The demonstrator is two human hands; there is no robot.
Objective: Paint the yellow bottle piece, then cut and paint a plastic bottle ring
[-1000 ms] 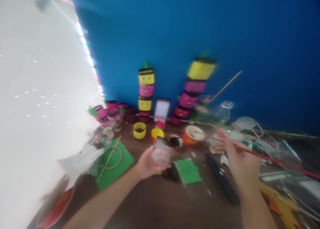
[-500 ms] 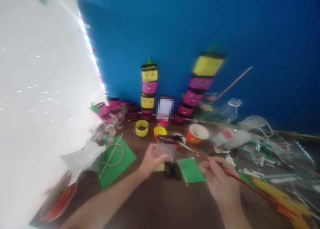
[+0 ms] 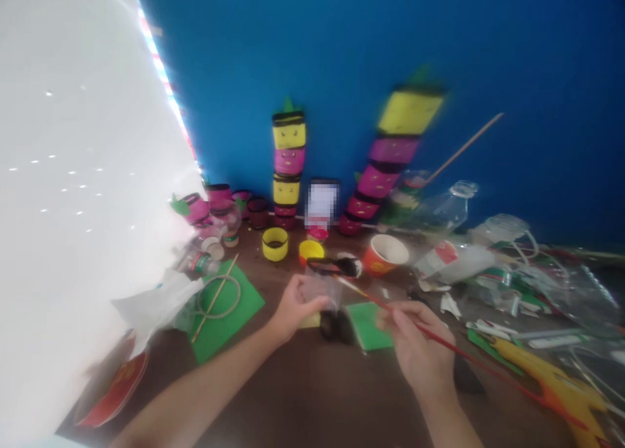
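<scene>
My left hand (image 3: 294, 310) is closed around a clear plastic cup piece (image 3: 323, 288) with a black band along its top edge. A red-handled paintbrush (image 3: 370, 297) is pinched in my right hand (image 3: 422, 347). Its pale tip comes close to the right side of the cup piece, just below the black band; blur hides whether they touch. Right behind the cup piece is a small white dish with black paint (image 3: 349, 266). Below it on the table lie a dark rounded object (image 3: 336, 327) and a green sheet (image 3: 368, 331).
Yellow rings (image 3: 275, 244) and a red paper cup (image 3: 387, 254) stand beyond my hands. Stacked pink and yellow cups (image 3: 289, 161) rise against the blue wall. Plastic bottles (image 3: 454, 207) and a yellow glue gun (image 3: 532, 370) crowd the right. A green sheet (image 3: 249, 301) lies left.
My right hand has moved left with the paintbrush, and its tip is now lower against the cup piece's side. My left hand keeps its hold. The whole view has shifted slightly.
</scene>
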